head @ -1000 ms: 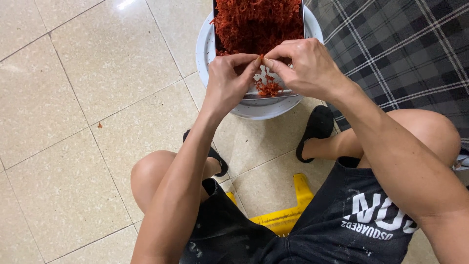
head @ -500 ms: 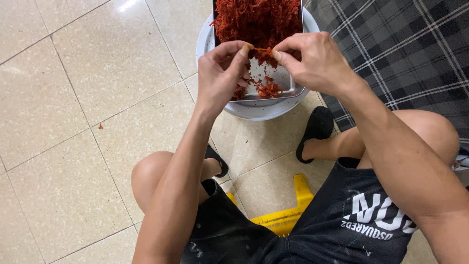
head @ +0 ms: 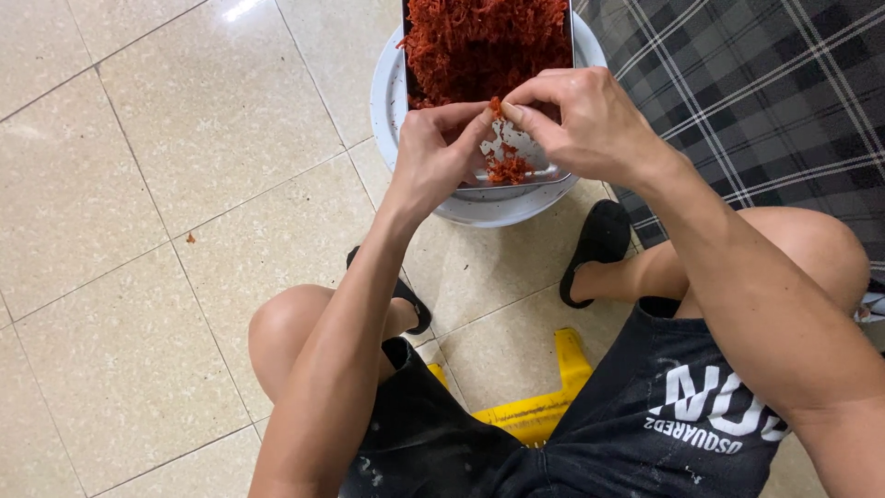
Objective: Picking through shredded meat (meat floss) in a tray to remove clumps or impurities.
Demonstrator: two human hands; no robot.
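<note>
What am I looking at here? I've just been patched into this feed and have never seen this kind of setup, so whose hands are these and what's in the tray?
There is no machine here. The picture comes from a camera worn on a person's head, looking down at their own bare arms and knees. They sit on a low yellow stool over a pale tiled floor. In front of them a metal tray heaped with shredded red stuff rests on a round white basin. The left hand and right hand meet over the tray's near end, fingertips pinching a small clump of red shreds between them. A dark plaid cloth lies to the right.
</note>
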